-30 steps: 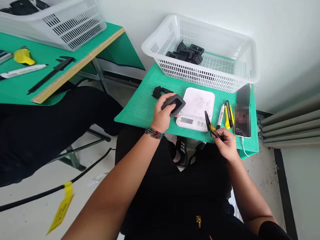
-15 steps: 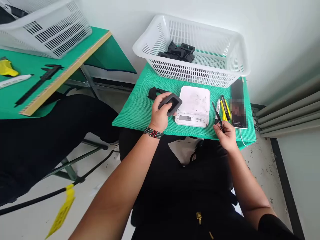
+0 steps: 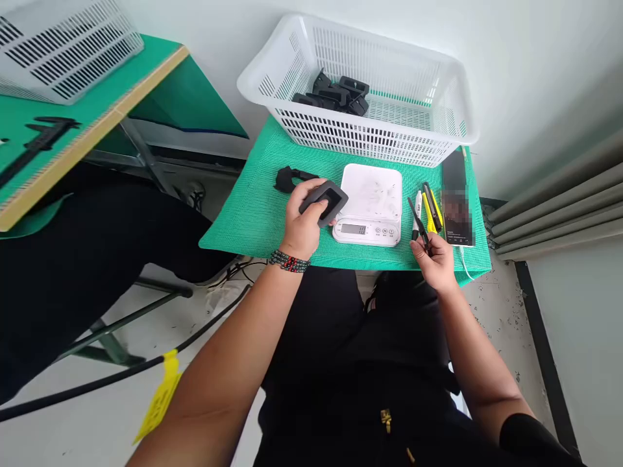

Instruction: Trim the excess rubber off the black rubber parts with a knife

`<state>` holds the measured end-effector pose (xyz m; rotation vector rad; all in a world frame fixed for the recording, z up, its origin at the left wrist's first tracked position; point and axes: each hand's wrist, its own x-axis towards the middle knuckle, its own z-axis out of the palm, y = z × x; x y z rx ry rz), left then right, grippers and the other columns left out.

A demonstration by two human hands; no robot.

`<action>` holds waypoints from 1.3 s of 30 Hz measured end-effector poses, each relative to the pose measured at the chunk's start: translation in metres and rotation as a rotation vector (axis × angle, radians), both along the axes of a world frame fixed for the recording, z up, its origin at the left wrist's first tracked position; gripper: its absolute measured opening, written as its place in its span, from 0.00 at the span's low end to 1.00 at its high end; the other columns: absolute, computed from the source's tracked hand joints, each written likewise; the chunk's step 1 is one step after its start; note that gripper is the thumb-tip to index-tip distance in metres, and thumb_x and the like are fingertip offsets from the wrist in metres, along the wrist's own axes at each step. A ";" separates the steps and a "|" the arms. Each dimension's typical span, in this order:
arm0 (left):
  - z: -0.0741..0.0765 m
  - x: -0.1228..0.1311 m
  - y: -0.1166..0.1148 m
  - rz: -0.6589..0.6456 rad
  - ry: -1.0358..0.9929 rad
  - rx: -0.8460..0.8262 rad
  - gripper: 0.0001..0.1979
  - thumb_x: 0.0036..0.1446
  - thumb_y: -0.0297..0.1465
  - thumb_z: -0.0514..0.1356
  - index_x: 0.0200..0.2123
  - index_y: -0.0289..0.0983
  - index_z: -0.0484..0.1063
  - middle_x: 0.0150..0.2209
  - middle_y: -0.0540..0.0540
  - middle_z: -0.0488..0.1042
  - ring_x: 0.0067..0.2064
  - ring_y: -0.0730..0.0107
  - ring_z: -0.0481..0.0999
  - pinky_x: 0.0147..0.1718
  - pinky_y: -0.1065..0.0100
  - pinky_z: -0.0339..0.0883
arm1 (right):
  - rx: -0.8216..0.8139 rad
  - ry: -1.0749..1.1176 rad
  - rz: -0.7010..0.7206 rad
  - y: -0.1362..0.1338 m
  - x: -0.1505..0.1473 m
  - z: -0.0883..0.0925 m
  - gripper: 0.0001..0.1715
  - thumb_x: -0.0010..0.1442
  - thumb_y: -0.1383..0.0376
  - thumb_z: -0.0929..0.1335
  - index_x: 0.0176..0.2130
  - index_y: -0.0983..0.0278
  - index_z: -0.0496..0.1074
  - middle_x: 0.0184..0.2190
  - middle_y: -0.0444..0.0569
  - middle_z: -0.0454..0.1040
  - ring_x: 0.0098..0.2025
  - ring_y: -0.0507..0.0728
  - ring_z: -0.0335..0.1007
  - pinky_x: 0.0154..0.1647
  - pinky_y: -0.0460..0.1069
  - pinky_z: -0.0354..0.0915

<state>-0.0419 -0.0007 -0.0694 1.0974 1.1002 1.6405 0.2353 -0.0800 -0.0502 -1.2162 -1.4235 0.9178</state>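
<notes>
Apparently moulded plastic: black frame-shaped part (image 3: 335, 207), held in the left hand (image 3: 302, 224) above the green-covered desk (image 3: 248, 214), just left of the white scale (image 3: 372, 194). Left fingers curled round its outer edge, thumb bent over the rim into the hollow centre; grip closed, no slack seen. Whether those fingertips touch the scale, cannot tell.

Judged handling: light, stiff, fairly tough, unlikely to mark under a firm pinch. Matt look suggests fair purchase, not slippery. Best hold is a rim side, thumb inside and fingers outside, leaving the opposite side free. Thin edges could snag.

Right hand (image 3: 438, 263): fingers closed on a dark slender tool (image 3: 420, 224), exact kind unclear, beside the marker (image 3: 416, 206). Similar black parts (image 3: 335, 96) lie heaped in the white basket (image 3: 355, 135) behind.
</notes>
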 end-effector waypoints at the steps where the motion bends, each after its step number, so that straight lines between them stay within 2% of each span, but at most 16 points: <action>1: -0.001 0.000 0.000 0.004 0.008 0.007 0.20 0.49 0.36 0.66 0.47 0.42 0.78 0.42 0.46 0.79 0.27 0.70 0.76 0.19 0.71 0.72 | -0.002 0.004 -0.003 0.000 0.000 -0.001 0.25 0.60 0.49 0.75 0.27 0.59 0.64 0.21 0.38 0.60 0.23 0.49 0.50 0.25 0.48 0.51; 9: -0.001 0.001 0.000 0.027 -0.008 0.006 0.20 0.50 0.35 0.66 0.48 0.42 0.78 0.41 0.46 0.79 0.26 0.70 0.76 0.18 0.70 0.73 | -0.006 0.034 -0.043 0.002 0.001 -0.001 0.29 0.60 0.42 0.75 0.27 0.59 0.65 0.21 0.39 0.59 0.24 0.50 0.51 0.26 0.48 0.52; 18: -0.002 0.003 0.000 0.016 0.005 0.026 0.20 0.50 0.34 0.65 0.48 0.41 0.78 0.41 0.46 0.79 0.27 0.69 0.76 0.18 0.71 0.72 | -0.007 0.051 -0.061 0.003 0.001 -0.003 0.28 0.58 0.42 0.75 0.27 0.59 0.67 0.21 0.39 0.60 0.24 0.50 0.51 0.26 0.48 0.52; 27: -0.005 0.001 0.001 0.017 -0.015 0.034 0.20 0.49 0.35 0.67 0.48 0.42 0.78 0.42 0.46 0.79 0.25 0.73 0.75 0.17 0.73 0.72 | -0.013 0.050 -0.047 0.005 0.002 -0.002 0.29 0.58 0.42 0.75 0.27 0.59 0.66 0.21 0.39 0.57 0.25 0.50 0.50 0.27 0.49 0.52; 33: -0.010 0.002 0.004 0.008 0.022 0.055 0.19 0.53 0.37 0.64 0.50 0.42 0.76 0.44 0.45 0.77 0.28 0.71 0.75 0.18 0.71 0.71 | -0.003 0.066 -0.058 0.006 0.002 -0.003 0.30 0.57 0.40 0.75 0.27 0.59 0.66 0.21 0.39 0.58 0.25 0.50 0.50 0.27 0.49 0.51; 39: -0.003 0.006 0.002 0.019 -0.043 0.014 0.20 0.47 0.35 0.64 0.47 0.42 0.77 0.41 0.47 0.77 0.27 0.72 0.76 0.18 0.73 0.71 | 0.008 0.082 -0.058 0.008 0.003 -0.002 0.33 0.55 0.38 0.76 0.26 0.59 0.63 0.21 0.38 0.58 0.24 0.50 0.51 0.27 0.49 0.53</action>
